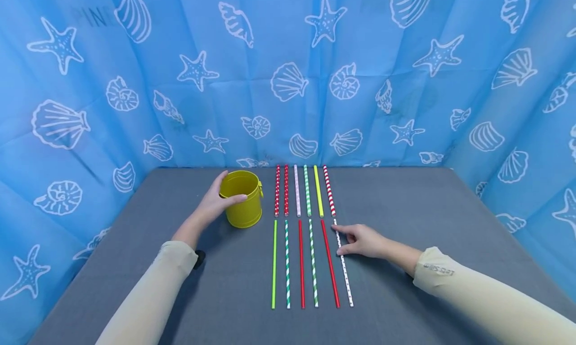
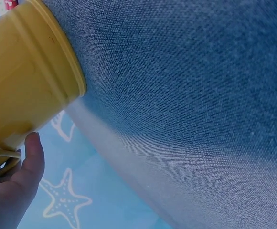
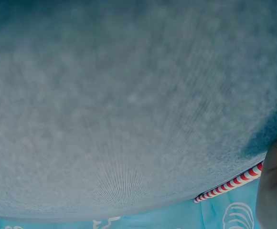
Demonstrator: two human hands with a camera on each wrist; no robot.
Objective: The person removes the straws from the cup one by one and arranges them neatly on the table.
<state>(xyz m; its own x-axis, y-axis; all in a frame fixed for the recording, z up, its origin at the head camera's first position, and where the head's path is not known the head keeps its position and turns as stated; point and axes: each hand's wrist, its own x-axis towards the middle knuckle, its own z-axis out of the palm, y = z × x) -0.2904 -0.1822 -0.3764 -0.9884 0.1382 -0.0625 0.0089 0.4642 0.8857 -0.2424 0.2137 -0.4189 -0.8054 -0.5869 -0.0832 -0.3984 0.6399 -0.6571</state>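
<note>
A yellow metal bucket [image 1: 245, 212] stands upright at the left of the straws. My left hand [image 1: 211, 202] grips it by the rim, thumb on the near side and fingers at the far left; the left wrist view shows the bucket [image 2: 31, 71] close up, a digit beside its wire handle. At the right end of the near row lies a white dotted straw [image 1: 345, 275]. My right hand [image 1: 366, 241] is beside it, index fingertip and thumb tip apart, both at the straw. In the right wrist view only part of the right hand [image 3: 274, 183] shows.
Several paper straws lie in two rows, among them a red-and-white striped straw [image 1: 329, 191], a yellow straw [image 1: 318, 191], a red straw [image 1: 330, 265] and a lime-green straw [image 1: 274, 265]. A blue shell-patterned curtain [image 1: 270, 120] hangs behind the grey table [image 1: 405, 205].
</note>
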